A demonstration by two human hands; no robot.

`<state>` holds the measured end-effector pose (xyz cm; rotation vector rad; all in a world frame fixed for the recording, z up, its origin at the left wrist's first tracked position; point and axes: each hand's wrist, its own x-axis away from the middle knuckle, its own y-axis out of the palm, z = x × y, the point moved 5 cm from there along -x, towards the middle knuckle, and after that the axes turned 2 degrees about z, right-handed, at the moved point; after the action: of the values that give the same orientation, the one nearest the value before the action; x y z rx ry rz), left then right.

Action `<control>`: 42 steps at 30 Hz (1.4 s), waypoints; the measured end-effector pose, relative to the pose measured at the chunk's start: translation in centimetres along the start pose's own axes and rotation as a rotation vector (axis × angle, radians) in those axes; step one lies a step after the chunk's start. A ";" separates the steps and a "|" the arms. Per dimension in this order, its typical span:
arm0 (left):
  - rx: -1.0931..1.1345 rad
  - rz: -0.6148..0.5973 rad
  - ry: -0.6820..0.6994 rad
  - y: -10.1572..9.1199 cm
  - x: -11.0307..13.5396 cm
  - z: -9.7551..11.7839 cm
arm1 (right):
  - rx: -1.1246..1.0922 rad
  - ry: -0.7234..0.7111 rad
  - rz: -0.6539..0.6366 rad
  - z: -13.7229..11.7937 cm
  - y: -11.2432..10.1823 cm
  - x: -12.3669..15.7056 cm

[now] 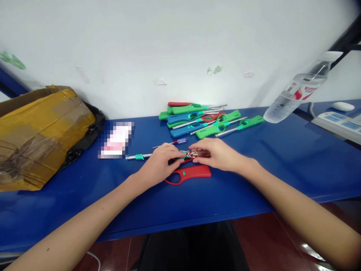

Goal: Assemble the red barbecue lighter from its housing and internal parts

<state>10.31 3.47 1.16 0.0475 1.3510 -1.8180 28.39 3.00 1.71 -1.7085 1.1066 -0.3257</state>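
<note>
An opened gas lighter lies under my two hands, its long metal barrel with a green piece pointing left. My left hand closes over the lighter's trigger area, fingers bent and covering most of it. My right hand pinches a brown, see-through fuel tank between thumb and fingers. Thin pale wires show between the hands. Just in front lies a loose red casing half with a finger loop. Behind the hands rests a small screwdriver with a clear purple-red handle.
Several green, blue and red lighters are heaped near the wall. A water bottle stands to the right, before a white device. On the left are a taped cardboard box, black plastic and a blurred-out pink-white item.
</note>
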 end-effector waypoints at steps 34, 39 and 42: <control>0.041 0.082 -0.073 0.0 0.4 0.1 | -0.025 -0.010 0.054 -0.1 0.2 0.2; 0.006 0.004 -0.026 0.0 0.3 0.4 | -0.039 0.005 0.034 -0.1 0.2 0.2; -0.005 -0.036 -0.023 -0.5 0.2 0.6 | -0.046 0.011 0.026 -0.2 0.2 0.1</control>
<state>10.17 2.90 1.69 -0.0007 1.3477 -1.8398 28.26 2.78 1.62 -1.7330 1.1516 -0.2960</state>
